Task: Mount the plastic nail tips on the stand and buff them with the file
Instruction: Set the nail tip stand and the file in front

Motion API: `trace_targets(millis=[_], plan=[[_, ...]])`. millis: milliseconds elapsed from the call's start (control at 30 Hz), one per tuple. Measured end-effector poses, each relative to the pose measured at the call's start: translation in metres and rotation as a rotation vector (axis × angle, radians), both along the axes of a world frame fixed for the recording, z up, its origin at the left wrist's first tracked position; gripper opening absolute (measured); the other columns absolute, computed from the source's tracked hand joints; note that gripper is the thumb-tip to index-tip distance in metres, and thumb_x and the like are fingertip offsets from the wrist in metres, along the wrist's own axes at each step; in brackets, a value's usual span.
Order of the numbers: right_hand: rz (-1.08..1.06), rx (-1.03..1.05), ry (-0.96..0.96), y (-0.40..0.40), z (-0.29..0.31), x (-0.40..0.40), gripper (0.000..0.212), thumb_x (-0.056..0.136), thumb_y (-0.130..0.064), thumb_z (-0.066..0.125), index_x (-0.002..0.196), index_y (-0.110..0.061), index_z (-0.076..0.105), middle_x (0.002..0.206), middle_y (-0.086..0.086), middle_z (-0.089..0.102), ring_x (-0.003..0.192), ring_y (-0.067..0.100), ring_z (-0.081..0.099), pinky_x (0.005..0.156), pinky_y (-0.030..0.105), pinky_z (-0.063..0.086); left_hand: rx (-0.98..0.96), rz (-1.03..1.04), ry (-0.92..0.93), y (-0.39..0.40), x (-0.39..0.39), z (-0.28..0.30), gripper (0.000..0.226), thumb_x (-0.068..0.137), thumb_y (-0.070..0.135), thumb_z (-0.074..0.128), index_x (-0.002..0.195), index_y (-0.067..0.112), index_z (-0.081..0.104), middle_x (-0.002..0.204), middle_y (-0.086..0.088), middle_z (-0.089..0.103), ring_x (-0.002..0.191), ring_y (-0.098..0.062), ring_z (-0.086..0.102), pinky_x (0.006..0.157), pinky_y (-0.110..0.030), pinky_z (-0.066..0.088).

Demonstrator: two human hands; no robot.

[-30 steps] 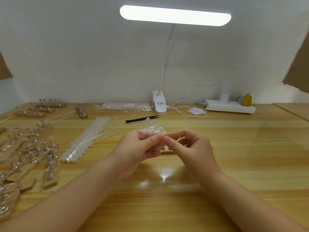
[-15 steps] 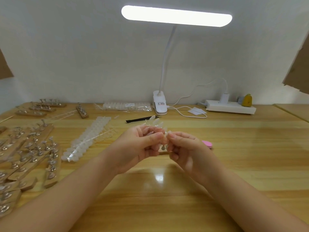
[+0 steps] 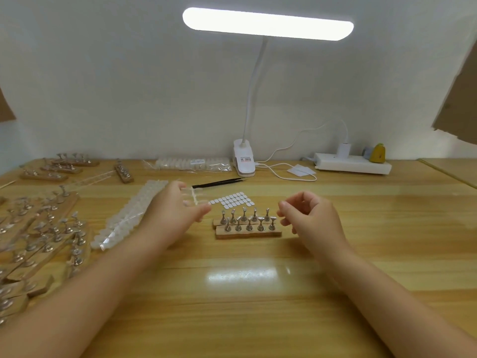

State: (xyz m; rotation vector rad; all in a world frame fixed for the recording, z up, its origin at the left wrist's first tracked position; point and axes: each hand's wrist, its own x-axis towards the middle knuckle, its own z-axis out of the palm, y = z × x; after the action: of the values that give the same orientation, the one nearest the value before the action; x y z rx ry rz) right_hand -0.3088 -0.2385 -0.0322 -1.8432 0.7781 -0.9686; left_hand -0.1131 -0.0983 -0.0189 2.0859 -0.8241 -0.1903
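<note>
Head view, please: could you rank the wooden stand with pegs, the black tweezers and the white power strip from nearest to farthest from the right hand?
From the right hand:
1. Wooden stand with pegs, just to its left.
2. Black tweezers, farther back and left.
3. White power strip, at the table's back edge by the wall.

The lamp (image 3: 268,24) shone bright from above, glare sat on the table (image 3: 242,274), and the edges looked bent
</note>
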Motion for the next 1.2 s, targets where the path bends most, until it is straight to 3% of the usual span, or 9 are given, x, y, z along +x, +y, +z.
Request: trace_targets(millis=[100, 200, 300, 433, 600, 800, 900, 1000, 1200], plan=[[-0.062, -0.275, 0.222, -0.002, -0.004, -0.002, 0.009, 0.09, -0.022, 0.064, 0.081, -0.021, 0.062, 0.071, -0.008, 0.064, 0.066, 0.007, 0.06, 0.058, 0.019, 0.047, 0.229, 0.104, -0.321, 0.0, 0.001, -0.01, 0.076, 0.087, 0.058, 0.054, 0.141, 0.011, 0.029, 0.098, -0.009, 0.066, 0.095, -0.025, 0.061, 0.073, -0.035, 0.046], [-0.123, -0.484, 0.438, -0.001, -0.005, -0.002, 0.007, 0.093, -0.028, 0.057, 0.088, -0.023, 0.059, 0.074, -0.01, 0.063, 0.068, 0.014, 0.06, 0.059, 0.03, 0.05, 0.396, 0.191, -0.576, 0.003, 0.002, -0.012, 0.071, 0.092, 0.062, 0.037, 0.138, 0.008, 0.035, 0.124, -0.013, 0.054, 0.114, -0.033, 0.05, 0.089, -0.04, 0.043], [-0.157, -0.555, 0.56, 0.002, -0.006, -0.001, 0.009, 0.094, -0.03, 0.05, 0.091, -0.023, 0.054, 0.079, -0.003, 0.066, 0.071, 0.023, 0.061, 0.059, 0.032, 0.05, 0.433, 0.219, -0.72, 0.004, -0.002, -0.006, 0.048, 0.094, 0.049, 0.042, 0.121, 0.01, 0.049, 0.117, -0.011, 0.05, 0.105, -0.029, 0.049, 0.082, -0.036, 0.043], [-0.15, -0.545, 0.549, 0.008, -0.006, 0.001, 0.008, 0.093, -0.027, 0.05, 0.089, -0.021, 0.053, 0.078, -0.001, 0.066, 0.072, 0.024, 0.061, 0.057, 0.03, 0.043, 0.239, 0.031, -0.509, 0.002, -0.022, -0.005, 0.019, 0.091, 0.031, 0.045, 0.101, 0.018, 0.055, 0.087, 0.003, 0.062, 0.079, -0.018, 0.057, 0.065, -0.033, 0.051], [-0.17, -0.472, 0.473, 0.011, -0.008, 0.003, 0.009, 0.091, -0.026, 0.054, 0.084, -0.021, 0.055, 0.073, -0.004, 0.064, 0.07, 0.021, 0.059, 0.059, 0.03, 0.039, 0.18, -0.084, -0.464, -0.003, -0.042, -0.021, 0.036, 0.09, 0.025, 0.046, 0.125, 0.021, 0.055, 0.091, 0.004, 0.064, 0.076, -0.017, 0.058, 0.062, -0.029, 0.049], [-0.112, -0.313, 0.402, 0.007, -0.013, 0.009, 0.009, 0.093, -0.028, 0.056, 0.086, -0.023, 0.056, 0.072, -0.013, 0.058, 0.075, 0.015, 0.059, 0.061, 0.03, 0.04, 0.121, -0.15, -0.402, -0.007, -0.044, -0.03, 0.051, 0.09, 0.013, 0.046, 0.14, 0.02, 0.043, 0.108, -0.005, 0.064, 0.098, -0.02, 0.056, 0.082, -0.039, 0.051], [-0.12, -0.265, 0.388, 0.004, -0.013, 0.008, 0.01, 0.093, -0.029, 0.057, 0.084, -0.024, 0.055, 0.075, -0.012, 0.063, 0.074, 0.013, 0.058, 0.066, 0.03, 0.04, 0.071, -0.164, -0.42, -0.008, -0.043, -0.033, 0.05, 0.092, 0.009, 0.048, 0.14, 0.018, 0.042, 0.12, -0.001, 0.06, 0.11, -0.019, 0.055, 0.09, -0.032, 0.047], [-0.122, -0.242, 0.367, 0.003, -0.012, 0.006, 0.011, 0.093, -0.028, 0.057, 0.082, -0.025, 0.055, 0.072, -0.011, 0.064, 0.073, 0.012, 0.059, 0.074, 0.032, 0.042, -0.006, -0.162, -0.398, -0.007, -0.04, -0.033, 0.042, 0.093, 0.006, 0.053, 0.133, 0.018, 0.048, 0.125, 0.002, 0.056, 0.108, -0.016, 0.056, 0.092, -0.029, 0.045], [-0.08, -0.24, 0.399, 0.001, -0.011, 0.005, 0.008, 0.094, -0.029, 0.056, 0.087, -0.025, 0.057, 0.076, -0.009, 0.066, 0.075, 0.012, 0.059, 0.072, 0.032, 0.045, -0.074, -0.112, -0.384, -0.006, -0.031, -0.029, 0.018, 0.089, 0.01, 0.064, 0.104, 0.018, 0.058, 0.103, 0.006, 0.059, 0.087, -0.012, 0.058, 0.08, -0.029, 0.049]])
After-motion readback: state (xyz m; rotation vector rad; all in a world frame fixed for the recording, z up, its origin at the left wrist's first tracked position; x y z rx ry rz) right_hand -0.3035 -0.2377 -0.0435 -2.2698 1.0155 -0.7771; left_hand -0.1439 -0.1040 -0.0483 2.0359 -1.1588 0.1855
